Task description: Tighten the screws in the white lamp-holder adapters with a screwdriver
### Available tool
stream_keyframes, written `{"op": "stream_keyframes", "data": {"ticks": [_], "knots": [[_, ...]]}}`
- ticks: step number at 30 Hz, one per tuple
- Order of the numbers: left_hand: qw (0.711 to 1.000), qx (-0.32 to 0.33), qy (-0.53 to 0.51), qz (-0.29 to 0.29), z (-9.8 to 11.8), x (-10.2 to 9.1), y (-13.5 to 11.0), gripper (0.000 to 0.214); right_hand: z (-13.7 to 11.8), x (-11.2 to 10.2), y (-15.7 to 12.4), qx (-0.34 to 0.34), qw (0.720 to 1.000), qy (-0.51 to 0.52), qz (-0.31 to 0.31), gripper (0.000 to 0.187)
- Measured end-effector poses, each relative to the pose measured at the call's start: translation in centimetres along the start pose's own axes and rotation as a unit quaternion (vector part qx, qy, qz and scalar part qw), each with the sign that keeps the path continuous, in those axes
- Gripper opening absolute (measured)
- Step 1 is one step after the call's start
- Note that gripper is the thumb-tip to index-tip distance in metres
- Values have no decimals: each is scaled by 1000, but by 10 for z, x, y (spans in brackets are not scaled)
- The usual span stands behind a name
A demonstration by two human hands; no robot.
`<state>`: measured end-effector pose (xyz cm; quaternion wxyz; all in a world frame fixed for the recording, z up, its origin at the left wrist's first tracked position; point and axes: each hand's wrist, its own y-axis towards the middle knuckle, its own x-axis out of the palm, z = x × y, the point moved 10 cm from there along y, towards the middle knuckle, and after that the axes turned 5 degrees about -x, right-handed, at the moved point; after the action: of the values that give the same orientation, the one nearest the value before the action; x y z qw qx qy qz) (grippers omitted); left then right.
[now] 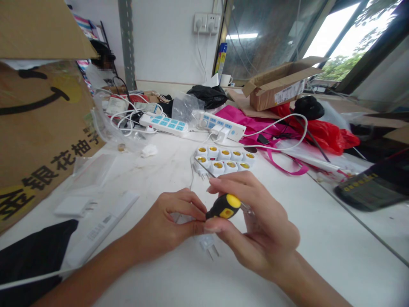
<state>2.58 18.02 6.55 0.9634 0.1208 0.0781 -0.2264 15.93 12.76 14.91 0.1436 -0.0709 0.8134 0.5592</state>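
Ahead of you on the white bench (306,251) lie a power strip (163,125) and a block of lamp sockets (222,158). Your right hand (260,226) is clamped on the screwdriver (223,206), held above the bench, its black end just beside your left hand (166,226). Those curled fingers may pinch something white; you can't tell. The tool should feel light and stiff: take it by the plastic handle. A small plug (207,245) lies below.

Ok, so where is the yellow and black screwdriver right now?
In the head view, the yellow and black screwdriver is gripped in the person's right hand, beside their left hand, just below the row of white lamp sockets.
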Motion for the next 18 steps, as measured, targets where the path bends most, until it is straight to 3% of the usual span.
{"op": "stream_keyframes", "data": {"ticks": [5, 13, 16, 18], "knots": [[1000, 1, -6, 0, 0, 0, 0, 17, -2, -2, 1, -2, 999, -34, 22, 55], [999, 22, 25, -2, -2, -1, -2, 7, 2, -5, -4, -3, 998, 16, 60, 58], [997, 28, 74, -20, -4, 2, -3, 42, 4, -7, -5, 2, 998, 21, 61, 62], [994, 17, 100, -34, -7, 4, -4, 53, 4, -7, -5, 2, 998, 32, 56, 63]]}}
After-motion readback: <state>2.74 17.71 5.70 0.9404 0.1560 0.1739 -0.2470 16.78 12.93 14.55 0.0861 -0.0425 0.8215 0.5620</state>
